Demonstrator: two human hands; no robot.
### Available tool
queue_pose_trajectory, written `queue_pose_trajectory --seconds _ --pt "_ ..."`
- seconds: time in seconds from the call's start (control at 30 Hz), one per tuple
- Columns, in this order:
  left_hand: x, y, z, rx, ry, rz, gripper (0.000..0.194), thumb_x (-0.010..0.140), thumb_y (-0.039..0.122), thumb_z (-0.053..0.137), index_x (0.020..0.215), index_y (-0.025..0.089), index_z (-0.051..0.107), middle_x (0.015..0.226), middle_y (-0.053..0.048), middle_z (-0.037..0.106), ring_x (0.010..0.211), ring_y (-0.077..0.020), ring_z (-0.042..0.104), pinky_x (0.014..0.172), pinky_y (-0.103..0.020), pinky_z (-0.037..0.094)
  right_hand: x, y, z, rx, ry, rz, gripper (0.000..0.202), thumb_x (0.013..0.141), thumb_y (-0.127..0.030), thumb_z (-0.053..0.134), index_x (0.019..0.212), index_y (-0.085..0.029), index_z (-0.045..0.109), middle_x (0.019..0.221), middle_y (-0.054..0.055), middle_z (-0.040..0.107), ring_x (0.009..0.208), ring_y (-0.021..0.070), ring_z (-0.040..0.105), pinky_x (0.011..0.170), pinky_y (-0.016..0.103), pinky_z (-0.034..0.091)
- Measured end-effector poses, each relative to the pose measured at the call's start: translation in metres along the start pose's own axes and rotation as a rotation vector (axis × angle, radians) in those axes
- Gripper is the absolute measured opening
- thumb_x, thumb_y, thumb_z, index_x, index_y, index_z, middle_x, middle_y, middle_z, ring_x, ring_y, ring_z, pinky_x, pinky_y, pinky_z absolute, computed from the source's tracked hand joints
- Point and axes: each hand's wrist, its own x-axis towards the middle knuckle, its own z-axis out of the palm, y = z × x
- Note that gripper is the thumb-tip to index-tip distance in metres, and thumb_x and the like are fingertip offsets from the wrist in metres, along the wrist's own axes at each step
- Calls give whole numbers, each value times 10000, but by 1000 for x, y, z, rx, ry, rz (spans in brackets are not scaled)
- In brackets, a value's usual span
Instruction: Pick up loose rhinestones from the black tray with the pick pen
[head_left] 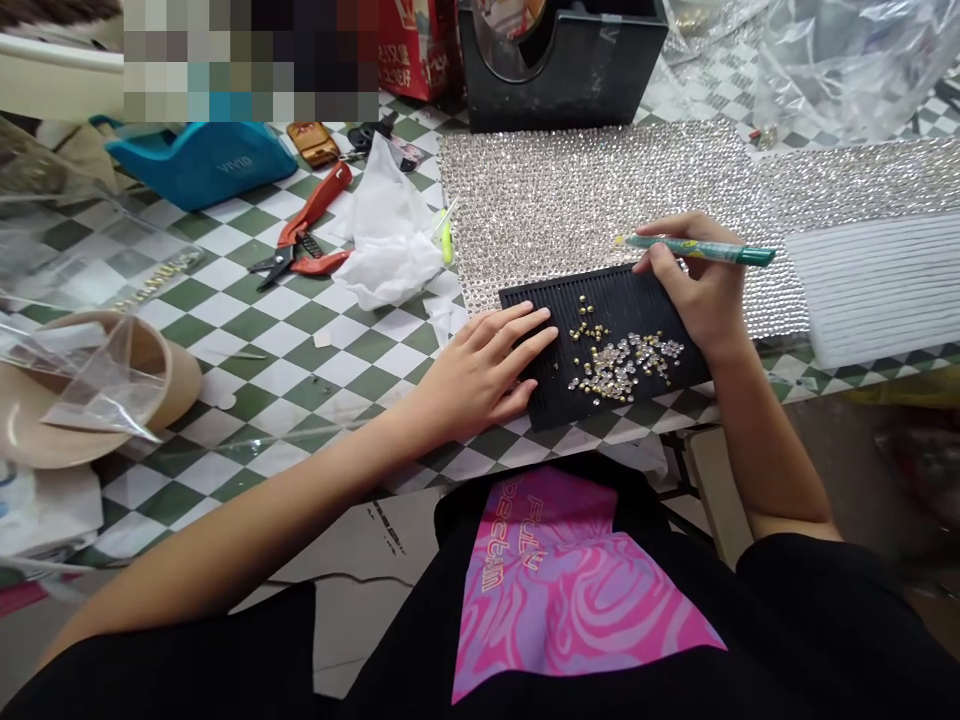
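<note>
right hand (712, 300): fingers closed around a green pen (694, 248), tip over the rhinestone sheet (540, 200). left hand (476, 375): fingers open, against the ridged black tray (649, 300) of loose stones (615, 370) on the worktop (375, 352). light pen control and a level, steadied tray should limit scattering.

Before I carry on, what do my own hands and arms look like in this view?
Both your left hand and right hand are bare: no gloves, and no ring, watch or bracelet shows. The forearms are uncovered up to loose, plain black sleeves. Nail detail is too small to tell.
</note>
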Motion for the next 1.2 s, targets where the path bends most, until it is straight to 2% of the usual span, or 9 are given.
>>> queue_pose_trajectory --seconds 0.27,0.6,0.93,1.2 --pt "1 0 1 15 14 17 544 948 268 478 1467 143 368 1498 -141 459 1422 -283 404 1165 -476 417 2 11 0 16 23 -86 131 901 -358 605 978 -261 647 906 20 661 719 101 666 653 250 558" --pt "0 -1 0 38 16 22 568 943 269 484 1482 148 353 1497 -145 460 1413 -289 412 1159 -484 423 1 15 -1 7 27 -122 144 897 -271 594 1029 -258 651 953 17 664 769 92 678 718 240 569" --pt "4 -4 -2 58 47 46 477 959 263 457 1421 153 416 1450 -120 507 1371 -261 451 1130 -438 441 -1 17 0 -14 54 -179 161 924 -368 571 1010 -256 647 963 30 660 740 81 626 641 241 536" --pt "7 -6 -3 100 65 38 434 950 237 477 1381 187 462 1402 -97 551 1321 -249 492 1098 -427 453 -1 13 1 -13 171 -231 87 892 -287 585 921 -235 648 882 27 627 717 83 554 574 237 446"
